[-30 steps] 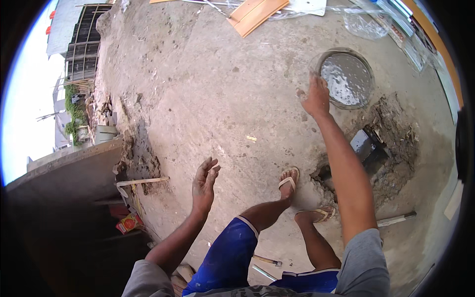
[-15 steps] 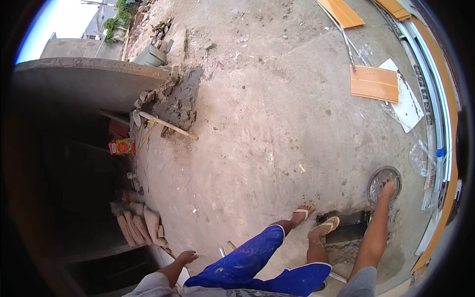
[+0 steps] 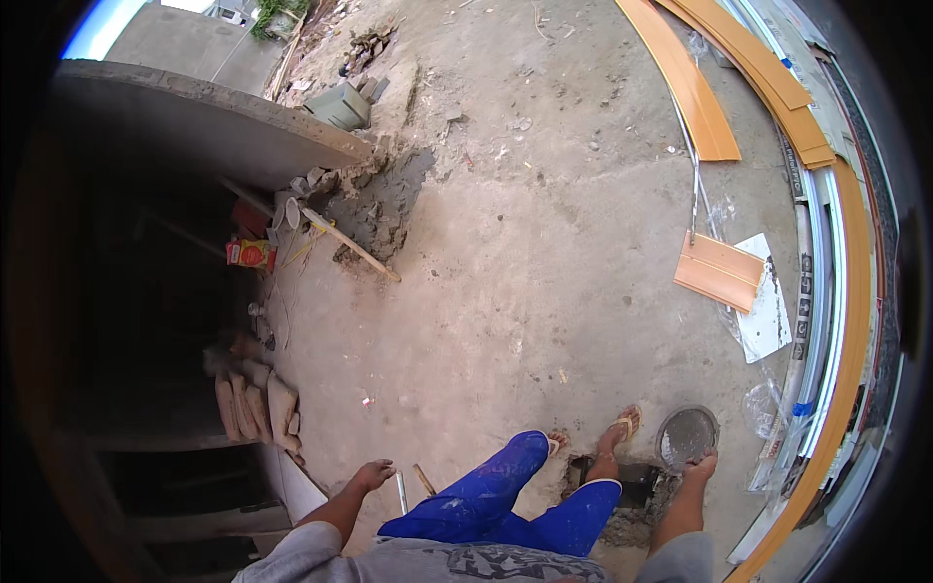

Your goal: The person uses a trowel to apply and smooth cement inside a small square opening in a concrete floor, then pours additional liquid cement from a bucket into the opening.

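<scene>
My right hand (image 3: pixel 698 465) is closed at the near edge of a round bucket (image 3: pixel 686 435) with a dark rim and wet grey stuff inside. Whether the bucket rests on the ground or hangs from the hand is hard to tell. Out to the left, my left hand (image 3: pixel 373 475) hangs with its fingers loosely apart, and nothing shows in it. Just right of that hand a pale metal bar (image 3: pixel 401 494) and a wooden handle (image 3: pixel 424 479) stick up beside my leg. A broken hole (image 3: pixel 636 486) in the concrete lies below the bucket, by my sandalled feet.
Wet mortar (image 3: pixel 389 199) is heaped at the far left, a wooden-handled tool (image 3: pixel 350 243) lying against it. Filled sacks (image 3: pixel 255 408) are stacked beside the dark opening on the left. Orange panels (image 3: pixel 719 270), a white sheet (image 3: pixel 768 316) and long strips (image 3: pixel 855 369) lie along the right.
My view has turned, bringing more of the right-hand panels in. My feet have shifted past the hole. My right hand has gone from over the bucket's middle to its near edge.
</scene>
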### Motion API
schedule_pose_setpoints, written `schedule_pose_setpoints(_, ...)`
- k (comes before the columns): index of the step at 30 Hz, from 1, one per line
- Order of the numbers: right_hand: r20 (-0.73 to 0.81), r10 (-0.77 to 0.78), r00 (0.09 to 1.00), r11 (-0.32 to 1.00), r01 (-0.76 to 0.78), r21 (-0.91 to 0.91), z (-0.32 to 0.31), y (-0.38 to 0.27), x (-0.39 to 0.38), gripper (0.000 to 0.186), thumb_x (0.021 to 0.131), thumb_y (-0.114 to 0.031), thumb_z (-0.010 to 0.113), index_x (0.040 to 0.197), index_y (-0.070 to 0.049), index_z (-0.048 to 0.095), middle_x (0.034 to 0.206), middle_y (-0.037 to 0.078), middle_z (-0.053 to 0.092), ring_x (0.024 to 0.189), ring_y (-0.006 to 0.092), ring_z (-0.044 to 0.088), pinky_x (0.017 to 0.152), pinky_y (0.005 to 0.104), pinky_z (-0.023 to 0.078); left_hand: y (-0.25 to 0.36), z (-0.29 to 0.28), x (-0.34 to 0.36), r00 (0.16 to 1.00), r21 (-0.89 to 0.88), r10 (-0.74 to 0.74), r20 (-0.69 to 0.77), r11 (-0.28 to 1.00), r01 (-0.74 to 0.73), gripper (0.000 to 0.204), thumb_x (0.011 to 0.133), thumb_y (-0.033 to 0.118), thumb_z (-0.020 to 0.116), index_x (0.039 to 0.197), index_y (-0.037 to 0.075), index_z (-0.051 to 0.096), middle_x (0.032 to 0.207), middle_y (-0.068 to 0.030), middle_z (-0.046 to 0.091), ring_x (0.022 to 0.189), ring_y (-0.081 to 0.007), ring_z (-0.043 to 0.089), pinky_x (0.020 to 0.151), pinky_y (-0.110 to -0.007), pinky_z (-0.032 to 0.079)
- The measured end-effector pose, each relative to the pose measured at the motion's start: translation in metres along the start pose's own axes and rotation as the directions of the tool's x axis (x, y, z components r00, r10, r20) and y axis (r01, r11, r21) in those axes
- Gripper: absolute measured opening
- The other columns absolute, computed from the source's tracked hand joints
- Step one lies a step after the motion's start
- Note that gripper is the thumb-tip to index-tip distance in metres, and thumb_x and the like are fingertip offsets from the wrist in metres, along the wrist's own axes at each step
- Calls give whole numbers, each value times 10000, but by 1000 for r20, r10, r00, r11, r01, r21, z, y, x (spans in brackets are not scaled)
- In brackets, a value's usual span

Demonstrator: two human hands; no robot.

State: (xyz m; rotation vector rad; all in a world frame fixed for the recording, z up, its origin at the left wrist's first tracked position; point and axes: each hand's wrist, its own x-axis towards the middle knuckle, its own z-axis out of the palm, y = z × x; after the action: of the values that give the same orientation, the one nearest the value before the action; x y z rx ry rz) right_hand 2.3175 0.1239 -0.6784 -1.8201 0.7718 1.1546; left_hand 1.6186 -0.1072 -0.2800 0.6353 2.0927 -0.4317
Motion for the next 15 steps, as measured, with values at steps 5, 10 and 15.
schedule_pose_setpoints(5, 4, 28, 1000, 996, -29, 83, 7, -33, -105, 203, 840, -295, 510, 703, -201, 394, 528, -68, 306, 386, 94, 251, 409, 245, 240, 31, -51, -20, 999, -113, -8, -36, 994, 4, 567, 880, 354, 598, 1278, -36, 497, 1216, -212, 584, 1124, -292, 580, 963, -351, 446)
schedule_pose_setpoints(10, 68, -44, 997, 997, 40, 59, 30, -88, -219, 242, 858, -283, 480, 652, -190, 393, 472, -75, 295, 370, 95, 252, 446, 271, 271, 40, -99, -7, 993, -318, -86, -86, 947, 54, 544, 868, 359, 610, 1242, -30, 535, 1155, -226, 614, 1080, -295, 603, 927, -344, 466)
schedule_pose_setpoints(15, 84, -32, 996, 996, 24, 91, 85, -110, -324, 311, 889, -313, 426, 608, -188, 379, 441, -65, 278, 353, 101, 233, 485, 282, 271, 26, -130, 23, 957, -455, -290, 20, 850, 267, 514, 859, 363, 631, 1212, -6, 570, 1132, -184, 638, 1019, -268, 630, 907, -365, 476)
